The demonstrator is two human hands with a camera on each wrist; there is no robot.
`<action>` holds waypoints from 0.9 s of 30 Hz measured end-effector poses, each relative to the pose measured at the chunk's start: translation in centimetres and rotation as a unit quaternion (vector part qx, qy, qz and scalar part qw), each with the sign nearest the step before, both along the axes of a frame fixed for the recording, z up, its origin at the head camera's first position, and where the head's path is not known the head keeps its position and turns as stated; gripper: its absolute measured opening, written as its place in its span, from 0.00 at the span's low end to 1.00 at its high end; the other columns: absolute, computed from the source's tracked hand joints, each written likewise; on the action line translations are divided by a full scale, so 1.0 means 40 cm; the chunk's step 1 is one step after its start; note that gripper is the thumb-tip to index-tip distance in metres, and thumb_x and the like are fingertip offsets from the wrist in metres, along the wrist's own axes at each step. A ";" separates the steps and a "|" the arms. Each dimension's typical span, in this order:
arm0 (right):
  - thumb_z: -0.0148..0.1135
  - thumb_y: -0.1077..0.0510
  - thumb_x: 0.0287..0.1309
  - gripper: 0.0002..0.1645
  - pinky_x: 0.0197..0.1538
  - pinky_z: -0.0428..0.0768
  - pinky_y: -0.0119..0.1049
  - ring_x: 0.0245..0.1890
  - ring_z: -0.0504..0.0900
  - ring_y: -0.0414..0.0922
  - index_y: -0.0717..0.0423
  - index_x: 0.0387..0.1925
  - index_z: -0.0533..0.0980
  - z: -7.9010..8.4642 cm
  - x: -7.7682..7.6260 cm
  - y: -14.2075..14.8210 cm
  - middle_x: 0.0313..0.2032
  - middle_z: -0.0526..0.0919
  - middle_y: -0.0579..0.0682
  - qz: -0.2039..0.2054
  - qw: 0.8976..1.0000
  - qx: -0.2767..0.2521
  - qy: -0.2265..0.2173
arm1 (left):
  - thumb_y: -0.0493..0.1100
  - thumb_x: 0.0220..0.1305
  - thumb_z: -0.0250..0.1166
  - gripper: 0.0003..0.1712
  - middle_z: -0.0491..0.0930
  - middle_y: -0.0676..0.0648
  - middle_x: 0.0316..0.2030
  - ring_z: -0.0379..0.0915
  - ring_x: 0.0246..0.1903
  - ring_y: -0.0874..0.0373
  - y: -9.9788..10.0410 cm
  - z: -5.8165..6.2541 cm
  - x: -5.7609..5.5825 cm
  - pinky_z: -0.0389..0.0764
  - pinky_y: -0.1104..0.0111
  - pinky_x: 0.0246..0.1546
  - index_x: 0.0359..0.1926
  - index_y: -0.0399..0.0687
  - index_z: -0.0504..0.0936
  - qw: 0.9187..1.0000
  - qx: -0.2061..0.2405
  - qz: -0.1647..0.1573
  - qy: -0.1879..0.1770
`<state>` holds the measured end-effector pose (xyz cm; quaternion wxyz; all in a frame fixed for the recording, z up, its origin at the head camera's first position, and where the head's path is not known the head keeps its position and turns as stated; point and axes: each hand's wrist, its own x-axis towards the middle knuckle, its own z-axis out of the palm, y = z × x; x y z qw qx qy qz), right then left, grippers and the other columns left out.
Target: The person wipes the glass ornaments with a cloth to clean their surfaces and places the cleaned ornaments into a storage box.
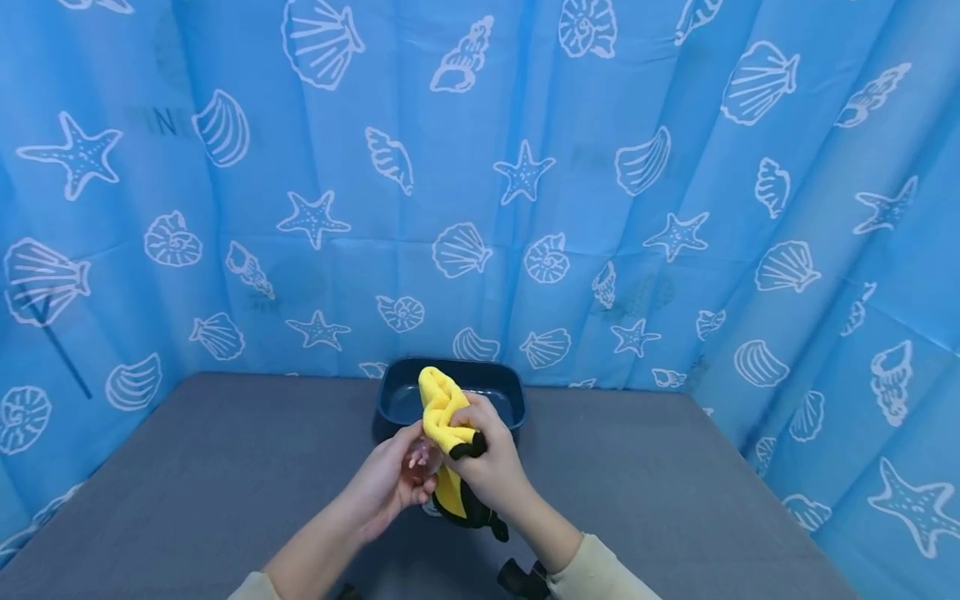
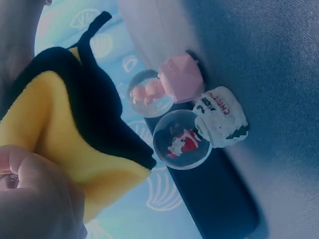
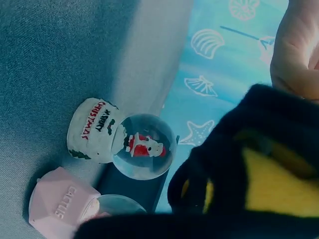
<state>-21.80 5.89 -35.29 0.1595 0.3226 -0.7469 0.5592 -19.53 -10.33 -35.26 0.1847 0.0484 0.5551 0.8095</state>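
Note:
My left hand grips a clear globe with small pale pink figures inside; its base is hidden. My right hand holds a bunched yellow cloth with black edging against the globe's side. A lower flap of the cloth hangs beneath the hands. In the left wrist view, the cloth spreads beside my left hand. Two snow globes stand on the table: a white-based Merry Christmas globe with a Santa inside, and a pink-based globe marked CACTUS. Hands and cloth mostly cover them in the head view.
A dark blue basin sits at the table's back edge, behind my hands. The grey table extends to both sides. A blue seashell curtain hangs behind and along the sides. A dark object lies by my right sleeve.

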 end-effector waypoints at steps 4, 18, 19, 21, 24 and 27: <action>0.67 0.75 0.48 0.16 0.42 0.75 0.39 0.41 0.71 0.50 0.57 0.32 0.71 0.003 -0.005 0.002 0.41 0.74 0.54 -0.028 0.999 -0.022 -0.003 | 0.58 0.75 0.43 0.27 0.73 0.49 0.32 0.67 0.21 0.64 0.000 0.001 -0.003 0.71 0.76 0.24 0.55 0.38 0.65 1.000 -0.010 -0.006 0.000; 0.62 0.66 0.61 0.12 0.42 0.80 0.37 0.38 0.77 0.49 0.67 0.41 0.68 0.029 -0.006 0.048 0.41 0.72 0.56 -0.024 0.978 -0.136 -0.154 | 0.59 0.69 0.55 0.37 0.70 0.44 0.40 0.69 0.28 0.59 -0.016 -0.013 -0.009 0.73 0.73 0.30 0.65 0.37 0.57 0.994 -0.105 0.001 0.042; 0.62 0.66 0.60 0.13 0.42 0.80 0.37 0.38 0.77 0.48 0.68 0.41 0.67 0.032 -0.004 0.051 0.40 0.72 0.56 -0.023 0.978 -0.139 -0.155 | 0.58 0.68 0.57 0.37 0.70 0.43 0.43 0.69 0.29 0.58 -0.016 -0.013 -0.009 0.73 0.72 0.30 0.65 0.38 0.58 0.993 -0.109 0.011 0.044; 0.61 0.66 0.60 0.13 0.41 0.80 0.36 0.37 0.77 0.48 0.67 0.41 0.66 0.038 0.000 0.055 0.39 0.72 0.56 -0.029 0.978 -0.140 -0.151 | 0.55 0.67 0.60 0.36 0.71 0.41 0.47 0.69 0.30 0.56 -0.017 -0.012 -0.008 0.73 0.70 0.31 0.65 0.39 0.59 0.992 -0.114 0.034 0.044; 0.61 0.66 0.61 0.13 0.39 0.80 0.35 0.36 0.78 0.47 0.66 0.40 0.65 0.044 0.005 0.058 0.38 0.72 0.55 -0.038 0.980 -0.127 -0.146 | 0.53 0.66 0.63 0.35 0.71 0.40 0.51 0.69 0.31 0.54 -0.019 -0.009 -0.007 0.72 0.67 0.32 0.65 0.41 0.60 0.989 -0.123 0.066 0.051; 0.61 0.66 0.61 0.12 0.40 0.80 0.35 0.36 0.78 0.47 0.66 0.39 0.66 0.041 0.009 0.054 0.39 0.72 0.56 -0.026 0.983 -0.096 -0.153 | 0.51 0.65 0.64 0.34 0.71 0.41 0.46 0.69 0.30 0.54 -0.019 -0.007 -0.007 0.71 0.67 0.31 0.65 0.42 0.62 0.982 -0.150 0.092 0.071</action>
